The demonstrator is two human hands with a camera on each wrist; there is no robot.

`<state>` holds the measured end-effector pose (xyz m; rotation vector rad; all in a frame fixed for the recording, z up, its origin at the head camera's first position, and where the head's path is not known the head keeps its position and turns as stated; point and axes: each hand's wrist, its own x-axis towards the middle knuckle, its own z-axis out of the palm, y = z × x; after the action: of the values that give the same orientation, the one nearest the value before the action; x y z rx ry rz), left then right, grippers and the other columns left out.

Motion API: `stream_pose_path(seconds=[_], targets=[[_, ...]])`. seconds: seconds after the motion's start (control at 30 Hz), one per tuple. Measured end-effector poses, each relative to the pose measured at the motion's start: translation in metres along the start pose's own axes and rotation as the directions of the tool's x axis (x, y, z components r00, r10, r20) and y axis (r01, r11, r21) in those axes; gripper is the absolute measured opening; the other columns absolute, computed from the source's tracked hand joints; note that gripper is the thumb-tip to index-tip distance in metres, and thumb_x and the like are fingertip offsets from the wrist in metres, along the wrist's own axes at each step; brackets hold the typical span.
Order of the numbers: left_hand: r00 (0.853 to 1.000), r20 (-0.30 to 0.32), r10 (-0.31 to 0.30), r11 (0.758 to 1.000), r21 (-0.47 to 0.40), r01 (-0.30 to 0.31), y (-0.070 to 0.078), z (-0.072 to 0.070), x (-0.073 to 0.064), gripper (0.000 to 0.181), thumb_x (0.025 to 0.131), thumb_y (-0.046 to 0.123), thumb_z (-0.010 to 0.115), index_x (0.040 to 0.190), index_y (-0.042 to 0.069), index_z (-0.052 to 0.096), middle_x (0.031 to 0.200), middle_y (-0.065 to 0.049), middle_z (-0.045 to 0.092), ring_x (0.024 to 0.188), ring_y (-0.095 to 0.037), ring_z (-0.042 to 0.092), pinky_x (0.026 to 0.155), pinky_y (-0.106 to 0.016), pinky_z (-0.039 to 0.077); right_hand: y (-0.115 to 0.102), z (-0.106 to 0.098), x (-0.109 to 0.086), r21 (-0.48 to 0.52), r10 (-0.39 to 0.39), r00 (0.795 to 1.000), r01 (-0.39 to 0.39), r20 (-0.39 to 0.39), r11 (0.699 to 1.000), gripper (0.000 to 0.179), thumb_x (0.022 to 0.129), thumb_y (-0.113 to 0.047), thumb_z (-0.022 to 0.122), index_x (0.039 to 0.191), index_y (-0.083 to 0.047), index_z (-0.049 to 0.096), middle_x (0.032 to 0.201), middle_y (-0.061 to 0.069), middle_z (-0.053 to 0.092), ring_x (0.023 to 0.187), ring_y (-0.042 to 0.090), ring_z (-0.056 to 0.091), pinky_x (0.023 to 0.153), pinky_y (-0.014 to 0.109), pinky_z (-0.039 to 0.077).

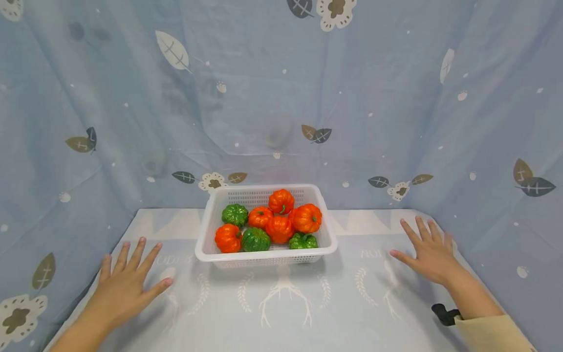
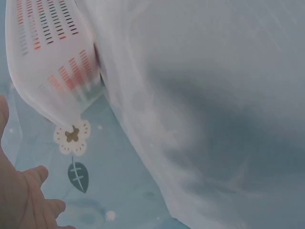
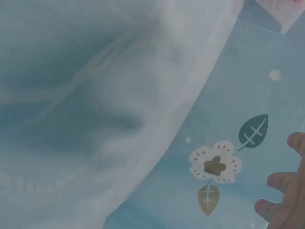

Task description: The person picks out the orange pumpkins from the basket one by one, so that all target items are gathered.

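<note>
A white plastic basket [image 1: 268, 257] sits at the back middle of the table in the head view. Inside it are several orange-red and green pumpkin-shaped vegetables, such as an orange one [image 1: 307, 218] at the right and a green one [image 1: 256, 239] in front. To the left of the basket my left hand [image 1: 124, 288] is spread with straight fingers, holding nothing. My right hand [image 1: 431, 254] is likewise spread, off to the basket's right, and holds nothing. The left wrist view shows the slotted side of the basket [image 2: 57, 62] beyond part of the left hand [image 2: 21, 191].
A pale patterned cloth covers the table [image 1: 281, 313]. Blue printed curtain [image 1: 264, 98] hangs behind and along both sides, close beyond each hand. A black strap [image 1: 446, 315] is at the right wrist, by a cream sleeve [image 1: 492, 332].
</note>
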<state>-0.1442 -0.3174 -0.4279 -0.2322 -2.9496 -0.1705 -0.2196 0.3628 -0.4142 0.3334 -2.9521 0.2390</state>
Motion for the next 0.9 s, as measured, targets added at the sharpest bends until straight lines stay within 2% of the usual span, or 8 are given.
stream_pose_path(seconds=[0.2, 0.37, 0.57, 0.9], targets=[[1.000, -0.008, 0.012, 1.000, -0.018, -0.012, 0.012, -0.002, 0.003, 0.090, 0.096, 0.064, 0.050, 0.162, 0.016, 0.014, 0.164, -0.024, -0.003, 0.147, -0.048, -0.016, 0.108, -0.064, -0.025, -0.018, 0.005, 0.008, 0.052, -0.032, 0.999, 0.032, -0.009, 0.998, 0.095, 0.093, -0.061, 0.058, 0.162, -0.017, 0.011, 0.163, 0.029, 0.003, 0.146, 0.055, -0.002, 0.103, 0.082, -0.002], [1.000, 0.010, 0.013, 0.999, -0.037, -0.012, 0.022, -0.001, 0.007, 0.089, 0.096, 0.064, 0.050, 0.162, 0.014, 0.015, 0.165, -0.024, -0.004, 0.147, -0.050, -0.013, 0.109, -0.065, -0.022, -0.033, 0.007, 0.017, 0.063, -0.066, 0.998, 0.067, -0.020, 0.996, 0.094, 0.092, -0.061, 0.059, 0.162, -0.015, 0.014, 0.163, 0.029, 0.006, 0.147, 0.054, 0.000, 0.105, 0.080, -0.001], [1.000, -0.014, 0.026, 0.998, -0.064, -0.026, 0.034, 0.001, 0.014, 0.089, 0.095, 0.066, 0.049, 0.161, 0.015, 0.017, 0.164, -0.026, 0.004, 0.148, -0.051, -0.007, 0.111, -0.065, -0.019, -0.049, 0.010, 0.026, 0.078, -0.097, 0.995, 0.099, -0.038, 0.992, 0.095, 0.091, -0.061, 0.061, 0.162, -0.016, 0.016, 0.162, 0.030, 0.011, 0.146, 0.054, 0.004, 0.106, 0.080, 0.002], [0.998, -0.040, 0.040, 0.993, -0.106, -0.044, 0.050, 0.008, 0.032, 0.088, 0.095, 0.064, 0.052, 0.161, 0.014, 0.021, 0.163, -0.028, 0.010, 0.148, -0.052, 0.003, 0.113, -0.072, 0.001, -0.072, 0.018, 0.045, 0.148, -0.159, 0.985, 0.168, -0.071, 0.975, 0.090, 0.092, -0.055, 0.064, 0.160, -0.015, 0.022, 0.162, 0.029, 0.010, 0.147, 0.052, 0.005, 0.111, 0.074, 0.009]])
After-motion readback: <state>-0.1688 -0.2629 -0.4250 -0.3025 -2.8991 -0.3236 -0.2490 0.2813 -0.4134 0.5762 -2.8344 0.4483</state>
